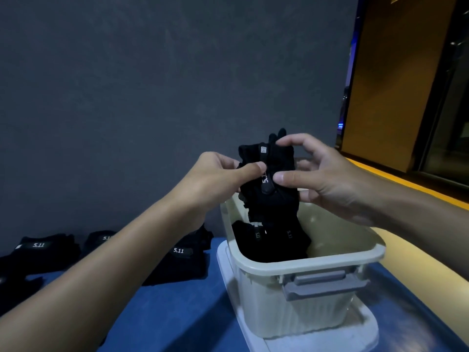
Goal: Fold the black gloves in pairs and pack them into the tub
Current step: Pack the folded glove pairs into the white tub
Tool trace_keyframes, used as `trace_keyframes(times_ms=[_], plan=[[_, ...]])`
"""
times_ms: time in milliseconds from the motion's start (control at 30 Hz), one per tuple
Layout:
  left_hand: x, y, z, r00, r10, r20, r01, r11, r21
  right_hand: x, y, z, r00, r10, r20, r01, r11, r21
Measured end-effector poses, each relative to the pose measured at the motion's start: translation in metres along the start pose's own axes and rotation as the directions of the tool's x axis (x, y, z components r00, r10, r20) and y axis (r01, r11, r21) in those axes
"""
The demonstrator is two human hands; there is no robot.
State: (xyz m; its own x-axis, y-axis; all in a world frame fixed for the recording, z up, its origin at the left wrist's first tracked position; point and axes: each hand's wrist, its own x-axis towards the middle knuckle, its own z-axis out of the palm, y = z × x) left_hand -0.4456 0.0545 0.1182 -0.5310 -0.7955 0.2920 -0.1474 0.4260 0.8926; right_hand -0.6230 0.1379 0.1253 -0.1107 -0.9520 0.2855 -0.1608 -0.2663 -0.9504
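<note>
Above tub [304, 261], hands hold glove pair [269, 184] upright.

Both forearms reach forward above the tub [304, 260]. The left hand [218, 179] pinches with thumb and fingers [253, 168]. The right hand [327, 179] grips from the opposite side.

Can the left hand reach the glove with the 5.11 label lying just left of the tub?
Probably not at once: the left hand is busy pinching the folded gloves above the tub. The glove lies uncovered.
</note>
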Motion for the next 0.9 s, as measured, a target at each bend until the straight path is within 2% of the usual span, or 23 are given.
trace_keyframes(times_ms=[133, 267, 333, 533, 900], plan=[[0.004, -0.009, 0.001, 1.0, -0.004, 0.004, 0.004, 0.994, 0.109, 0.007, 0.01, -0.005, 0.997, 0.056, 0.05, -0.053, 0.997, -0.046], [0.003, -0.03, -0.005, 0.996, 0.06, 0.062, -0.077, 0.943, 0.323, 0.014, 0.028, -0.006, 0.993, 0.112, 0.047, -0.106, 0.987, -0.121], [0.001, -0.045, -0.016, 0.992, 0.122, 0.04, -0.128, 0.909, 0.396, 0.015, 0.036, -0.007, 0.987, 0.151, 0.047, -0.138, 0.97, -0.201], [-0.012, -0.073, -0.028, 0.972, 0.197, 0.13, -0.235, 0.872, 0.431, 0.015, 0.056, -0.001, 0.955, 0.288, 0.065, -0.232, 0.868, -0.439], [-0.014, -0.079, -0.034, 0.939, 0.208, 0.275, -0.336, 0.733, 0.592, 0.017, 0.074, 0.006, 0.873, 0.471, 0.122, -0.371, 0.807, -0.459]])
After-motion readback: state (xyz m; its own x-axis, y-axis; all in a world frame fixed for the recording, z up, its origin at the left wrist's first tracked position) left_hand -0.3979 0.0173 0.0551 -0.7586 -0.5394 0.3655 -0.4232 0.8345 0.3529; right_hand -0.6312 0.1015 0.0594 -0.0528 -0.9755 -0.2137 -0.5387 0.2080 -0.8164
